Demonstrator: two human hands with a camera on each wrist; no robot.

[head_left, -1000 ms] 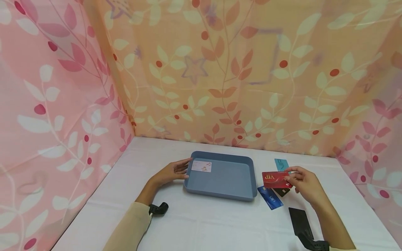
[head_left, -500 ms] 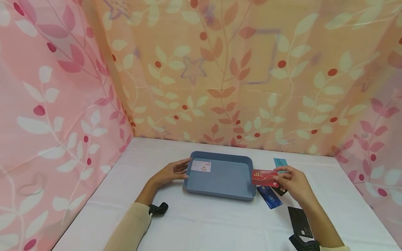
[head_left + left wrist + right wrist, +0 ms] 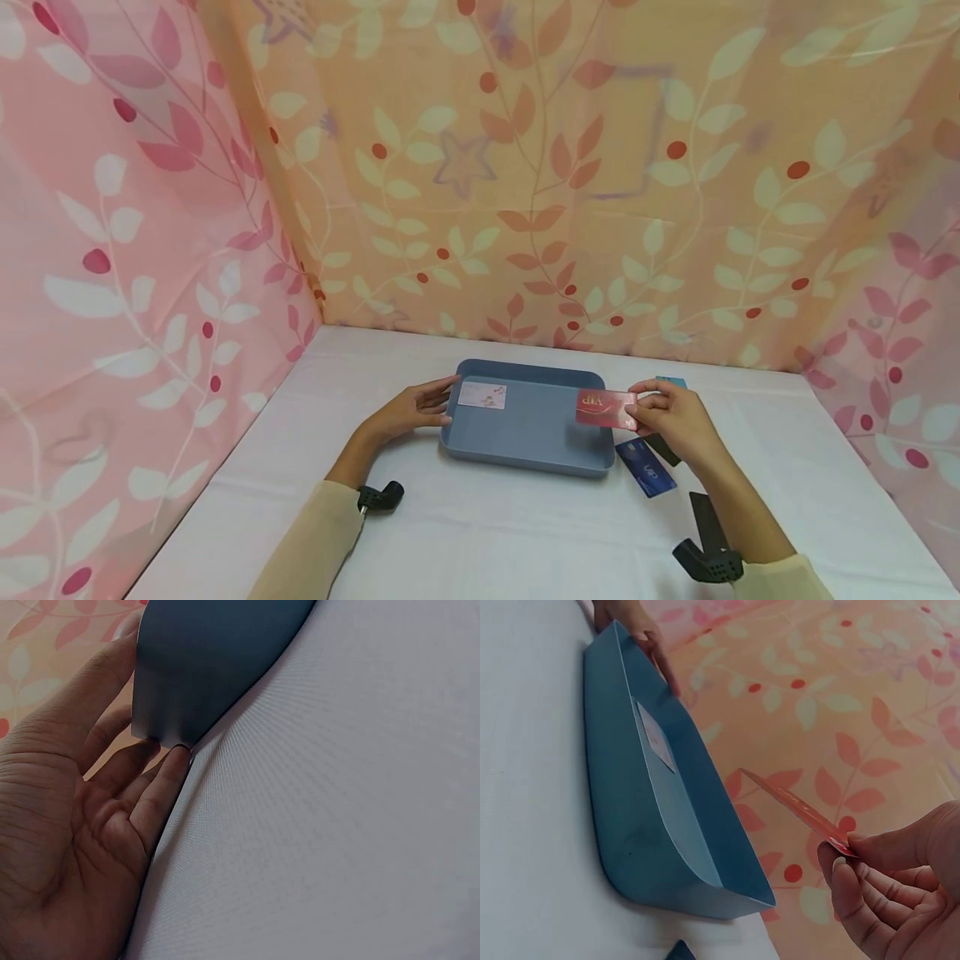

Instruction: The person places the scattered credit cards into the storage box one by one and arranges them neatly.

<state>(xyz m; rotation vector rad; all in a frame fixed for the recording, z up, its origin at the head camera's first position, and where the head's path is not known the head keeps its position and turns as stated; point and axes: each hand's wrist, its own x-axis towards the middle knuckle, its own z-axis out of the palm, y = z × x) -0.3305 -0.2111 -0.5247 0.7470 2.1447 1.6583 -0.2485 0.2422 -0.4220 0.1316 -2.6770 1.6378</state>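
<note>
Thumb and fingers of my right hand (image 3: 673,417) pinch a red VIP card (image 3: 600,408) by its right end. The card is over the right side of the blue-grey tray (image 3: 525,446), and the right wrist view shows it tilted, apart from the tray's rim. My left hand (image 3: 408,412) touches the tray's left side with its fingers extended; in the left wrist view the fingertips rest along the tray's outer wall (image 3: 217,660). Inside the tray, at the back left, lies a pale card (image 3: 482,395) with a small print.
Right of the tray lie a blue VIP card (image 3: 646,468) and a dark card (image 3: 663,450), partly covered by my right hand. A light blue card (image 3: 672,382) shows behind that hand. Another black card (image 3: 705,521) lies beside my right wrist. Patterned curtains (image 3: 525,208) enclose the white table.
My right hand has carried the red card leftward, from above the loose cards to over the tray's right side. My left hand and the tray have stayed in place.
</note>
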